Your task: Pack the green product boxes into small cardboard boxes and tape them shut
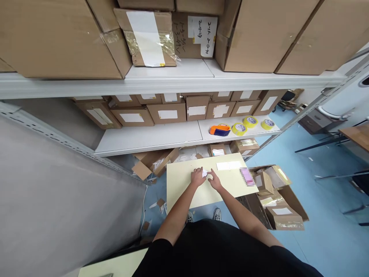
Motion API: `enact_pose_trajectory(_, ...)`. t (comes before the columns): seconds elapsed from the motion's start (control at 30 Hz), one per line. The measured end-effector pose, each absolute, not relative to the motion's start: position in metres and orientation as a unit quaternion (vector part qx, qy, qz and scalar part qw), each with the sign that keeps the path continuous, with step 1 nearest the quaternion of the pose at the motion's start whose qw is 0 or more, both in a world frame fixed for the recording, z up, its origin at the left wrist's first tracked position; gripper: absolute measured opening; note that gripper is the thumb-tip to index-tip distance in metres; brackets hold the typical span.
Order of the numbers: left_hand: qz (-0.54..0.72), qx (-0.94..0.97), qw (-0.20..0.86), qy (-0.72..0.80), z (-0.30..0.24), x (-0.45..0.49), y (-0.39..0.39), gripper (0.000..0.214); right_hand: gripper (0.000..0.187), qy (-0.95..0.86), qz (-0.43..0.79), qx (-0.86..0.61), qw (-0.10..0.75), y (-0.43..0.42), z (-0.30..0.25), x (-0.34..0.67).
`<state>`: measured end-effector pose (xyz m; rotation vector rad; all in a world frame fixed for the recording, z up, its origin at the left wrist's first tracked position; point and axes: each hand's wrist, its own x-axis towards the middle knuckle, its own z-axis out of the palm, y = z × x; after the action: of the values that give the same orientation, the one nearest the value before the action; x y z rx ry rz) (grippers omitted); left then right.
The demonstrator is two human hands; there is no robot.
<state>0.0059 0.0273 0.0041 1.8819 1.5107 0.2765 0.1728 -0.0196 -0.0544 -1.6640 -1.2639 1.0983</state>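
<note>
Both my hands meet over a pale yellow table (184,192) below me. My left hand (197,177) and my right hand (214,179) are closed in a pinch on a small white item (205,173) held between them, too small to name. A white paper strip (229,166) lies on the table just beyond my right hand. A blurred pink object (247,176) rests at the table's right edge.
A white metal shelf rack (173,79) stands ahead, stacked with cardboard boxes (167,114). On its lower board sit an orange tape dispenser (219,130) and three yellow tape rolls (250,121). Open cartons (276,200) crowd the blue floor to the right; a grey wall lies left.
</note>
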Motion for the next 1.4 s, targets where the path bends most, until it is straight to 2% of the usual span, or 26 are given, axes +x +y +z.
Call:
enact_pose_trajectory(0.13,0.045,0.762,0.33,0.555,0.014,0.014,0.041,0.072,0.048,-0.464,0.495,-0.607,0.415,-0.022,-0.061,0.176)
enact_pose_trajectory(0.23,0.011,0.768,0.335,0.546,0.02,0.024,0.051,0.071,0.056,-0.466,0.511,-0.587,0.421,-0.025,-0.067,0.176)
enact_pose_trajectory(0.4,0.006,0.766,0.344,0.542,0.025,0.036,0.053,0.091,0.076,-0.456,0.537,-0.599,0.382,-0.029,-0.07,0.175)
enact_pose_trajectory(0.47,0.009,0.768,0.351,0.536,0.025,0.034,0.053,0.093,0.079,-0.456,0.537,-0.609,0.365,-0.032,-0.069,0.174)
enact_pose_trajectory(0.53,0.017,0.767,0.36,0.531,0.027,0.028,0.057,0.085,0.081,-0.462,0.525,-0.622,0.353,-0.034,-0.067,0.173)
enact_pose_trajectory(0.6,0.023,0.766,0.37,0.525,0.028,0.019,0.065,0.065,0.082,-0.473,0.51,-0.635,0.336,-0.036,-0.064,0.171)
enact_pose_trajectory(0.7,0.11,0.709,0.404,0.567,0.028,0.002,0.077,0.045,0.082,-0.492,0.495,-0.651,0.298,-0.037,-0.057,0.169)
enact_pose_trajectory(0.8,0.245,0.557,0.415,0.677,0.022,-0.011,0.079,0.055,0.083,-0.504,0.485,-0.66,0.276,-0.039,-0.049,0.166)
enact_pose_trajectory(0.87,0.267,0.503,0.39,0.724,0.016,-0.014,0.074,0.065,0.083,-0.503,0.483,-0.663,0.274,-0.041,-0.046,0.162)
enact_pose_trajectory(0.93,0.267,0.496,0.361,0.743,0.011,-0.013,0.065,0.064,0.083,-0.5,0.479,-0.666,0.276,-0.043,-0.046,0.157)
enact_pose_trajectory(1.03,0.264,0.52,0.342,0.737,0.006,-0.009,0.054,0.035,0.078,-0.504,0.466,-0.671,0.281,-0.042,-0.049,0.151)
enact_pose_trajectory(1.13,0.227,0.558,0.419,0.679,0.003,-0.007,0.049,0.011,0.071,-0.508,0.443,-0.683,0.282,-0.034,-0.049,0.147)
enact_pose_trajectory(1.2,0.217,0.569,0.466,0.642,0.001,-0.007,0.049,0.01,0.066,-0.516,0.42,-0.696,0.271,-0.026,-0.045,0.146)
enact_pose_trajectory(1.4,0.226,0.565,0.519,0.6,-0.006,-0.012,0.053,0.029,0.051,-0.541,0.349,-0.74,0.197,-0.01,-0.034,0.145)
